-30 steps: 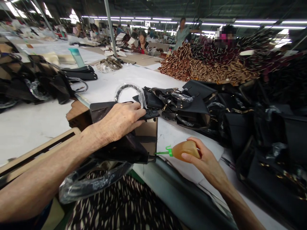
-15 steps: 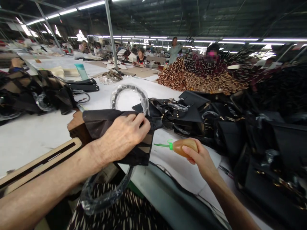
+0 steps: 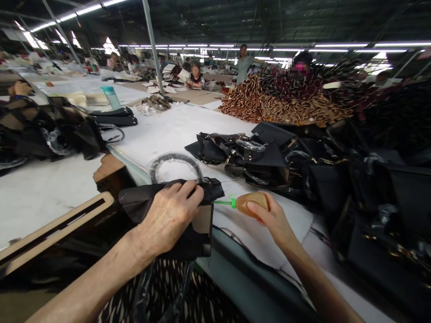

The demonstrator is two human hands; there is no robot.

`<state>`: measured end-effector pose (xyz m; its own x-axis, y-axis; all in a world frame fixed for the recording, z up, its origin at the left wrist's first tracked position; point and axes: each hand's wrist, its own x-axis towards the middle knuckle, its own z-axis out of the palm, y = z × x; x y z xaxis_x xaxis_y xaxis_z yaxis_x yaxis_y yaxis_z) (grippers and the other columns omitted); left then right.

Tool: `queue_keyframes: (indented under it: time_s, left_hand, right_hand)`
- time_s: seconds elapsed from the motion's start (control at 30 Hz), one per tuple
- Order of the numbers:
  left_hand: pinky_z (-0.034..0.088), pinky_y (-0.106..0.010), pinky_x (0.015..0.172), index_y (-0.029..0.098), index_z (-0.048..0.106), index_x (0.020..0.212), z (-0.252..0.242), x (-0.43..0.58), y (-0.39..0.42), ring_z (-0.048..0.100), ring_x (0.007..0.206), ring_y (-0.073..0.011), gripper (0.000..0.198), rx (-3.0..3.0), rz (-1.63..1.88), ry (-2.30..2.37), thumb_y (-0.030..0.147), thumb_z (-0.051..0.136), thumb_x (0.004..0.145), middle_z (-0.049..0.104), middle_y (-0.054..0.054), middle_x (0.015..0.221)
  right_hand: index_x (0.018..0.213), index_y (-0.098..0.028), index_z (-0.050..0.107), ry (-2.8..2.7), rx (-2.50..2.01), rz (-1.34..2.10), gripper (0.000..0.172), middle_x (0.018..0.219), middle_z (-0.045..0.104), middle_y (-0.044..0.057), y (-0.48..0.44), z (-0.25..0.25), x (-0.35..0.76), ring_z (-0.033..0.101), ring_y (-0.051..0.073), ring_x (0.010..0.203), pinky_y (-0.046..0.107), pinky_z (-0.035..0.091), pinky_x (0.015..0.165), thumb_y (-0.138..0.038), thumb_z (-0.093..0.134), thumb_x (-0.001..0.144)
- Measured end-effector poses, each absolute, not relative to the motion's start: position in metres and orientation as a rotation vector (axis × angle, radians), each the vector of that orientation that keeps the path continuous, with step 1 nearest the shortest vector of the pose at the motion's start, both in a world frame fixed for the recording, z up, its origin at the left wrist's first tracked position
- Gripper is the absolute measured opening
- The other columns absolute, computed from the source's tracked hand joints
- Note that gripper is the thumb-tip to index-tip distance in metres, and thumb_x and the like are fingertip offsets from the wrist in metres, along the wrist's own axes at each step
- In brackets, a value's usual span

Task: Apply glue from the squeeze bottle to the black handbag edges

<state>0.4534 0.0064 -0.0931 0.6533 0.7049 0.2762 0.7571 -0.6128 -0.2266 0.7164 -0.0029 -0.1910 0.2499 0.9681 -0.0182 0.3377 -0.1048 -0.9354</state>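
My left hand (image 3: 177,215) grips the upper edge of a black handbag (image 3: 198,235), its fingers curled over the dark lining. One plastic-wrapped handle (image 3: 175,158) arches up behind the bag; the other hangs below, near my patterned clothing. In my right hand (image 3: 269,213) is a squeeze bottle of amber glue (image 3: 251,204), tipped on its side with the thumb pressed on it. Its thin green nozzle (image 3: 222,202) points left and reaches the bag's right edge; whether it touches is hard to tell.
Black handbags (image 3: 242,154) lie along the right of the white table (image 3: 161,123), with more at the left. A teal-lidded cup (image 3: 111,98) stands at the back left. Beyond rises a pile of brown pieces (image 3: 286,105). A tan slotted frame (image 3: 67,224) lies at lower left.
The handbag and my left hand have come lower and closer to me. My right hand has moved slightly left, bringing the glue bottle's nozzle to the bag's edge.
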Motion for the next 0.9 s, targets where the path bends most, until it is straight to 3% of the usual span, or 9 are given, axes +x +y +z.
queue_keyframes:
  time_s: [0.17, 0.27, 0.63, 0.9]
  left_hand:
    - [0.051, -0.034, 0.065, 0.015, 0.058, 0.098, -0.094, 0.449, 0.011, 0.057, 0.076, -0.0217, 0.013, -2.594, -0.274, -1.214, 0.019, 0.053, 0.087, 0.063, -0.009, 0.102]
    - [0.051, -0.035, 0.064, 0.015, 0.058, 0.097, -0.096, 0.449, 0.01, 0.057, 0.076, -0.0222, 0.012, -2.607, -0.284, -1.215, 0.019, 0.054, 0.087, 0.063, -0.008, 0.101]
    - [0.052, -0.036, 0.065, 0.015, 0.06, 0.096, -0.098, 0.451, 0.01, 0.058, 0.077, -0.0229, 0.012, -2.615, -0.341, -1.232, 0.019, 0.057, 0.085, 0.064, -0.007, 0.1]
    - [0.054, -0.036, 0.066, 0.013, 0.061, 0.099, -0.105, 0.45, 0.001, 0.06, 0.077, -0.0233, 0.018, -2.612, -0.489, -1.205, 0.015, 0.062, 0.081, 0.065, -0.01, 0.103]
  right_hand:
    - [0.112, -0.022, 0.052, -1.292, -1.607, 0.85, 0.048, 0.091, 0.064, 0.002, 0.003, -0.191, 0.711, 0.059, 0.024, 0.084, 0.035, 0.048, 0.073, -0.049, 0.066, 0.075]
    - [0.115, -0.023, 0.05, -1.318, -1.631, 0.775, 0.05, 0.094, 0.063, 0.002, 0.007, -0.193, 0.709, 0.058, 0.025, 0.087, 0.037, 0.045, 0.08, -0.049, 0.066, 0.074]
    - [0.118, -0.025, 0.048, -1.4, -1.723, 0.586, 0.053, 0.101, 0.061, 0.003, 0.018, -0.18, 0.703, 0.055, 0.026, 0.09, 0.037, 0.041, 0.08, -0.048, 0.066, 0.074]
    - [0.109, -0.026, 0.053, -1.466, -1.794, 0.693, 0.043, 0.087, 0.062, 0.001, 0.0, -0.178, 0.705, 0.056, 0.025, 0.08, 0.036, 0.041, 0.071, -0.045, 0.067, 0.073]
